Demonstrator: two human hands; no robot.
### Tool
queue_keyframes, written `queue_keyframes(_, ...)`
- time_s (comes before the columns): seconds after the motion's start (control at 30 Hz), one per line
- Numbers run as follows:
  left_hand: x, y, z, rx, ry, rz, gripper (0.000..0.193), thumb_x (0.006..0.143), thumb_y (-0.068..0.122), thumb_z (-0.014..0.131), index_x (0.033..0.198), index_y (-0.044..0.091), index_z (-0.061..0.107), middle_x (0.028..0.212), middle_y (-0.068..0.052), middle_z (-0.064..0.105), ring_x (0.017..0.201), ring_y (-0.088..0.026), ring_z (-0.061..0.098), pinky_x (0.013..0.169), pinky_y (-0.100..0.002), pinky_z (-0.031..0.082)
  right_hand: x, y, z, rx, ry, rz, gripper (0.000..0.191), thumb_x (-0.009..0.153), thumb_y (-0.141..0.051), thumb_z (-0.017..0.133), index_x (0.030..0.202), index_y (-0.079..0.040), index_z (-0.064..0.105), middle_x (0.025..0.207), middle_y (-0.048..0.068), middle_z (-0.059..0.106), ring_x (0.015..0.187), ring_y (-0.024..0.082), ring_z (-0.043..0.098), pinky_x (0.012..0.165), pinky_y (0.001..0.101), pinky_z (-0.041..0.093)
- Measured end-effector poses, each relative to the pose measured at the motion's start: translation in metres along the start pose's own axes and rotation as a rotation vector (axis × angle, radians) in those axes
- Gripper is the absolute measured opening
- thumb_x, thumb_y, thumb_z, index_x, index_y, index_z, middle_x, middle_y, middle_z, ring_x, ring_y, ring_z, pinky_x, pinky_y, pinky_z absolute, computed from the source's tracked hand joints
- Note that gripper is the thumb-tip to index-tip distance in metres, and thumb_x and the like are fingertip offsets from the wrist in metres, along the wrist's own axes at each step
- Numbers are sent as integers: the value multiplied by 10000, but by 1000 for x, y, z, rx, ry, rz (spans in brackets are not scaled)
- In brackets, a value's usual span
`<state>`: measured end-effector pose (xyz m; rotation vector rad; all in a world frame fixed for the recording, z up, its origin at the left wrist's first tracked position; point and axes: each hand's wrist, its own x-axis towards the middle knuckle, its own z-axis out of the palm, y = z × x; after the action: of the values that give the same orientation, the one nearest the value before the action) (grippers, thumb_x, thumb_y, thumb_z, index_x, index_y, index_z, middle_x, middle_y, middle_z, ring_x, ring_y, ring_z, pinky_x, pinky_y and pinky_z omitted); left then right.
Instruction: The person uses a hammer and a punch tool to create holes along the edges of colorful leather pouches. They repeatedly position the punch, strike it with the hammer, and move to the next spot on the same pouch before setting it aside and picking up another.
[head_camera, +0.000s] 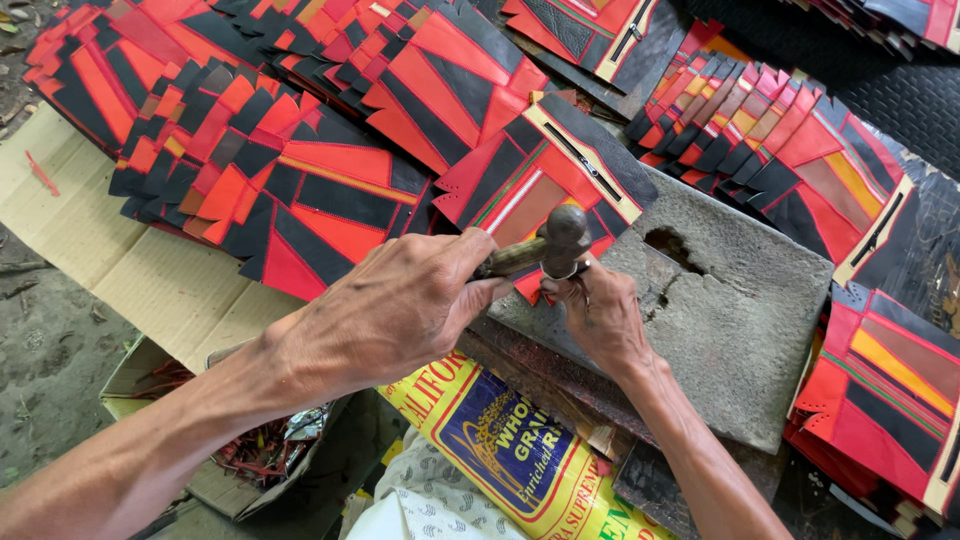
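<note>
Printed yellow sack (520, 460) lies nearest, below two bare forearms. Above it, the left hand (390, 310) closes its fingers around the wooden handle of a hammer (545, 248), whose dark metal head sits over the grey stone slab (730, 320). Just right of it, the right hand (600, 315) pinches a red leather piece (528, 288) against the slab's left edge. Stacks of red-and-black patchwork panels (300, 150) fan out beyond.

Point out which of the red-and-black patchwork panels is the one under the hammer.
It is the zippered panel lying partly on the grey stone slab, its lower corner pinned by the right hand beneath the hammer. The other panels lie in fanned stacks.
</note>
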<state>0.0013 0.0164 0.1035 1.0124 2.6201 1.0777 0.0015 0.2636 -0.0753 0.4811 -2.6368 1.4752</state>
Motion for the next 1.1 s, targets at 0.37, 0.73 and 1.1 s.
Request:
queue_keyframes(0.37, 20, 17, 12, -29, 164, 125, 236, 1024, 150, 658, 1081, -40, 529, 819, -262, 660, 742, -450, 671, 550, -506, 480, -2, -1, 8, -155, 42, -248, 246, 876, 78, 612, 1104, -15, 608, 911, 192, 697, 804, 409, 705, 683, 448, 550)
queue_keyframes(0.73, 5, -24, 17, -10, -59, -128, 256, 987, 230, 626, 995, -18, 561, 684, -242, 630, 720, -456, 661, 589, -527, 476, 3, 5, 4, 148, 31, 149, 66, 1001, 34, 550, 1045, 11, 592, 921, 122, 785, 857, 175, 806, 735, 314, 673)
queue_keyframes(1.1, 4, -23, 14, -4, -51, -129, 263, 988, 230, 635, 969, -17, 546, 691, -243, 619, 719, -455, 660, 567, -520, 472, 6, 0, 4, 119, 15, 57, 82, 1028, -59, 581, 1053, 19, 589, 910, 120, 773, 860, 196, 806, 736, 326, 628)
